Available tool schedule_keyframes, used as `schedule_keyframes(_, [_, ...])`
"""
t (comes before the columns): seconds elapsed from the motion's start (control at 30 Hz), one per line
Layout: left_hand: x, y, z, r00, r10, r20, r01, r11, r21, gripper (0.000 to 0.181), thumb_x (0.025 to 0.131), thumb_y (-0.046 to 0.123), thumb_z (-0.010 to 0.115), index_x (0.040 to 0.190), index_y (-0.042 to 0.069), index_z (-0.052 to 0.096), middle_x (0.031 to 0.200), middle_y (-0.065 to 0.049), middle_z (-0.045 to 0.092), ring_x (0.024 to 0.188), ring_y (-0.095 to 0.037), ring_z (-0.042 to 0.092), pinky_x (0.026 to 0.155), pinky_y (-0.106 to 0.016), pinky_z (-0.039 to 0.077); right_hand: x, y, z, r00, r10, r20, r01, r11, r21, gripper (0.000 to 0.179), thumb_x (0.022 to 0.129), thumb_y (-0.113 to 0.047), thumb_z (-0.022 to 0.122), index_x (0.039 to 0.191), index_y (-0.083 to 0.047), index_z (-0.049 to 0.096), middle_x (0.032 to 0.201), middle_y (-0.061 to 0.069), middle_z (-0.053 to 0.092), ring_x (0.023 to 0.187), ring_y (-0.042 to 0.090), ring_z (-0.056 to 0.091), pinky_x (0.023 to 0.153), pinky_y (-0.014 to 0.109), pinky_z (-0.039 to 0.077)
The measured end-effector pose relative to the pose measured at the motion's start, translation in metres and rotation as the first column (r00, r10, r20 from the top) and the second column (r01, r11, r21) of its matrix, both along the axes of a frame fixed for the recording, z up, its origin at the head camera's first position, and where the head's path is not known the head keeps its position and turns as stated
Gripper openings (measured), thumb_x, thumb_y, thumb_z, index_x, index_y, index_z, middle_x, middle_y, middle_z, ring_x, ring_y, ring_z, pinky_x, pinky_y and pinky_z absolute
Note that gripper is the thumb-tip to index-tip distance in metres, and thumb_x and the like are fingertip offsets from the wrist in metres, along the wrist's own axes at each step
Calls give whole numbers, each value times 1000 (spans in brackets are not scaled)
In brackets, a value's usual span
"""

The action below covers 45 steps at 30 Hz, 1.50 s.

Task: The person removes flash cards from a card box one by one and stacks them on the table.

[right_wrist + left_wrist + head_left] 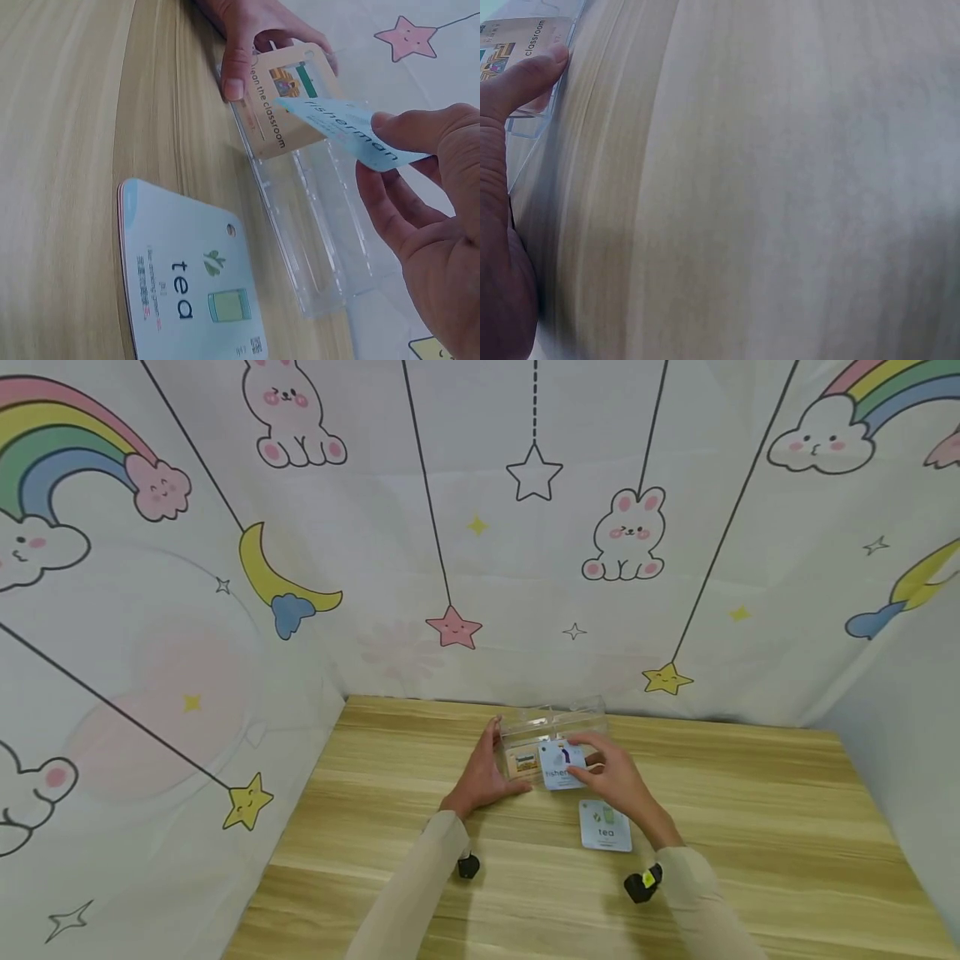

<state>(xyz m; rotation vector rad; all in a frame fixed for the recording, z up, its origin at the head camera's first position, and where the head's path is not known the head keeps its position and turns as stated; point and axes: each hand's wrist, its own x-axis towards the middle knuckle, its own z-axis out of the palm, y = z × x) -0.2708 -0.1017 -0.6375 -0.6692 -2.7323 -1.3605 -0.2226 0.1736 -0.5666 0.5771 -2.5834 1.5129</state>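
Observation:
My right hand (618, 779) pinches a pale blue "fisherman" flashcard (341, 129) between thumb and fingers, tilted above a clear plastic box (330, 217). At the box's left end, my left hand (482, 777) grips it, thumb along the front edge and fingers round the far side. Inside that end lies a tan "clean the classroom" flashcard (281, 112), partly covered by the fisherman card in the right wrist view. The box's other compartments show bare in that view. A stack of flashcards with "tea" (606, 828) on top lies on the table in front of the box.
The wood-grain table (750, 827) ends at a white cloth backdrop (525, 568) printed with rabbits, stars and rainbows, close behind the box. Cloth also hangs at the left side. A black wrist camera (468, 866) sits below the left hand.

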Motion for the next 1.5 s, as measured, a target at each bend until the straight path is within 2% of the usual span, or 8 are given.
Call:
schedule_keyframes(0.23, [-1,0,-2,1000,2,18,-1,1000,-14,138,69,43,97,166,18,3,157,-19,38,143,-30,41,118,-44,37,8,15,0,998,-20,54,20,1000,-2,49,90,-4,81,135,-7,64,138,16,61,89,24,71,72,29,60])
schedule_keyframes(0.43, [-2,-1,-2,1000,1,24,-1,1000,-5,137,70,42,97,166,15,4,158,-19,37,144,-31,40,117,-45,37,15,27,-3,995,-35,95,32,999,31,50,89,-2,81,135,-5,64,139,16,59,87,22,71,74,28,60])
schedule_keyframes(0.63, [-2,-1,-3,999,2,39,-1,1000,-25,137,71,44,96,166,19,1,161,-17,33,147,-29,37,119,-43,35,25,40,-9,990,-47,131,40,998,53,50,88,-2,83,134,-2,63,136,21,59,84,21,72,72,27,60])
schedule_keyframes(0.9, [-3,-1,-4,999,0,33,1,1000,-22,135,72,46,95,166,20,1,161,-18,32,147,-31,37,119,-46,35,37,51,-15,986,-46,159,43,999,20,48,87,-2,83,131,-1,64,132,22,61,83,19,71,71,25,59])
schedule_keyframes(1.07, [-3,-2,-5,999,1,49,0,1000,-20,136,72,47,95,166,21,1,162,-16,32,147,-28,37,119,-43,34,44,55,-16,982,-45,184,46,999,-2,49,86,-2,84,131,1,64,131,23,62,84,18,72,71,26,59])
schedule_keyframes(1.33, [-2,-2,-6,999,-4,35,5,1000,-22,136,72,48,95,166,21,0,162,-17,32,147,-29,37,119,-45,35,54,59,-23,965,-63,254,62,998,14,50,86,-6,85,131,-1,65,132,22,62,86,18,72,70,25,58])
schedule_keyframes(1.5, [-3,-2,-7,999,-2,45,3,1000,-28,137,72,48,95,166,23,-1,162,-15,32,147,-26,37,119,-40,35,58,60,-30,955,-68,289,74,997,-10,50,86,-3,84,132,0,64,133,24,61,89,19,73,68,26,58])
